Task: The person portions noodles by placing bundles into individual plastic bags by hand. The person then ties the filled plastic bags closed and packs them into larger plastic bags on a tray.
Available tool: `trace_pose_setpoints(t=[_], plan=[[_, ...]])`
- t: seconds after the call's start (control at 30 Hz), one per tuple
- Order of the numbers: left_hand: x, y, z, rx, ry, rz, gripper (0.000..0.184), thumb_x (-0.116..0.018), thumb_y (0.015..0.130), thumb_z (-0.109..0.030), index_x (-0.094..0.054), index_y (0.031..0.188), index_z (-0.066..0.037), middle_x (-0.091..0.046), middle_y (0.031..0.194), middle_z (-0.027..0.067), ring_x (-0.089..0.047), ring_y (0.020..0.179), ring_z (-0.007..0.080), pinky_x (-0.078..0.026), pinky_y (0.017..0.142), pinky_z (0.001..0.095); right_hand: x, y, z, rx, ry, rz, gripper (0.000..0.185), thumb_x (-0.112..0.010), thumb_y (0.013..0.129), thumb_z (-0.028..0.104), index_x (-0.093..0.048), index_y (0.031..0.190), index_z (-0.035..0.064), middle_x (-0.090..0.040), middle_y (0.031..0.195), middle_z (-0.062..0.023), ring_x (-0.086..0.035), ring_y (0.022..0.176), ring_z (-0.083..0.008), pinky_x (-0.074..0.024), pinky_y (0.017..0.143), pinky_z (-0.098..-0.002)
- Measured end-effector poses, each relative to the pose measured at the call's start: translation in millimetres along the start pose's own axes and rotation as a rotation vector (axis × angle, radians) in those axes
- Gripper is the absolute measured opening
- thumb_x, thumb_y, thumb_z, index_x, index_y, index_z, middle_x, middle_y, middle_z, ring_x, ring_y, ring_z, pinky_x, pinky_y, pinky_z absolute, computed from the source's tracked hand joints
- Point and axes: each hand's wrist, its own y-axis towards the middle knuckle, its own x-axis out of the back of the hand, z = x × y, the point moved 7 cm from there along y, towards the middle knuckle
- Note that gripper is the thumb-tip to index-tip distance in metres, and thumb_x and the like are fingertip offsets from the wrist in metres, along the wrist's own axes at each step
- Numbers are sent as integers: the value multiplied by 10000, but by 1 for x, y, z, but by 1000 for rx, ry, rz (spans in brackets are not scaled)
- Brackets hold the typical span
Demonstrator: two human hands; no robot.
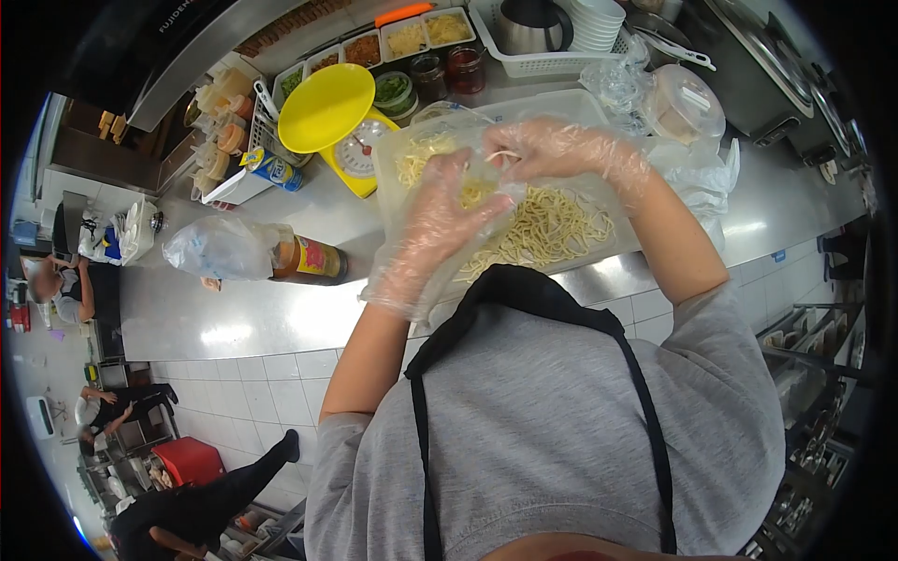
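Observation:
Both of my hands wear clear plastic gloves over a translucent tray point(603, 112) of noodles. My left hand point(435, 220) curves, thumb apart from the fingers, around what looks like a clear plastic bag point(486, 178) with pale yellow noodles behind or inside it. The fingers of my right hand point(561, 154) are pinched together at the bag's upper side, with a thin whitish strip at their tips that I cannot make out. Loose noodles point(552, 224) lie in the tray's near right part, and paler noodles point(419, 164) show at its far left.
A yellow scale point(360, 150) stands left of the tray. Beyond are jars point(465, 71) and topping containers point(405, 39). A bagged bottle point(313, 259) lies on the steel counter point(234, 327). Plastic bags point(692, 182) and a round tub point(683, 103) sit right. Other people are at far left.

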Motion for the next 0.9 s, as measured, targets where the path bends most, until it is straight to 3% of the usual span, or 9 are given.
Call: trace_pose_setpoints(t=[0.17, 0.3, 0.4, 0.5, 0.57, 0.7, 0.77, 0.83, 0.9], plan=[[-21, 1, -7, 73, 156, 170, 263, -504, 879, -224, -536, 1037, -17, -541, 1031, 207, -538, 968, 359, -424, 823, 417, 47, -10, 30, 223, 143, -302, 243, -639, 808, 260, -487, 912, 101, -516, 799, 20, -514, 729, -124, -444, 661, -272], [-27, -5, 3, -66, 330, 127, 178, -451, 879, -179, -536, 927, -30, -532, 988, 170, -557, 868, 355, -447, 725, 441, 98, -41, 23, 135, 445, -641, 308, -653, 812, 332, -522, 995, 121, -528, 880, 34, -514, 820, -104, -466, 713, -267], [-15, -7, 11, 17, 197, 89, 180, -511, 851, -154, -543, 987, -41, -522, 1016, 184, -553, 902, 345, -452, 744, 429, 109, -67, -4, 3, 781, -917, 131, -586, 858, 211, -580, 856, 80, -579, 703, -28, -556, 622, -109, -408, 508, -218], [4, -4, 6, -102, -14, 37, 247, -564, 805, -74, -540, 1049, -44, -503, 1040, 185, -530, 956, 332, -454, 789, 396, 73, -62, -26, -128, 338, -595, 430, -680, 780, 338, -528, 1133, 146, -568, 992, -4, -526, 899, -125, -481, 746, -289], [15, -3, 7, -87, -109, 26, 292, -573, 795, -44, -533, 1083, -55, -510, 1052, 151, -527, 970, 303, -446, 805, 369, 25, -46, -21, -156, -100, -59, 553, -706, 738, 361, -513, 1218, 163, -580, 1098, -42, -552, 977, -192, -477, 807, -338], [20, 0, 22, 75, -344, -76, 342, -526, 762, 26, -545, 1089, -72, -517, 1070, 137, -516, 1019, 270, -416, 877, 323, 2, -36, 27, 295, -84, -289, 527, -714, 712, 374, -559, 1153, 131, -583, 1117, -69, -552, 1030, -259, -442, 875, -382], [26, 2, 22, -36, -243, -59, 342, -508, 741, 39, -552, 1065, -59, -519, 1101, 145, -517, 1036, 274, -401, 907, 325, -20, -31, 21, -74, -221, 94, 479, -709, 714, 380, -596, 1095, 113, -547, 1170, -84, -512, 1106, -284, -401, 939, -391], [34, 0, 16, -146, -145, -40, 343, -491, 721, 53, -559, 1042, -47, -520, 1131, 153, -518, 1053, 278, -385, 937, 326, -13, -33, 7, -142, -212, 77, 462, -711, 715, 371, -606, 1079, 107, -516, 1206, -99, -493, 1128, -295, -401, 945, -389], [27, -2, 23, 14, 56, 182, 391, -479, 701, 53, -569, 1071, -36, -492, 1224, 171, -478, 1143, 297, -354, 982, 331, -1, -37, -6, -205, -214, 62, 445, -713, 715, 362, -615, 1063, 102, -486, 1242, -115, -474, 1151, -306, -401, 951, -387]])
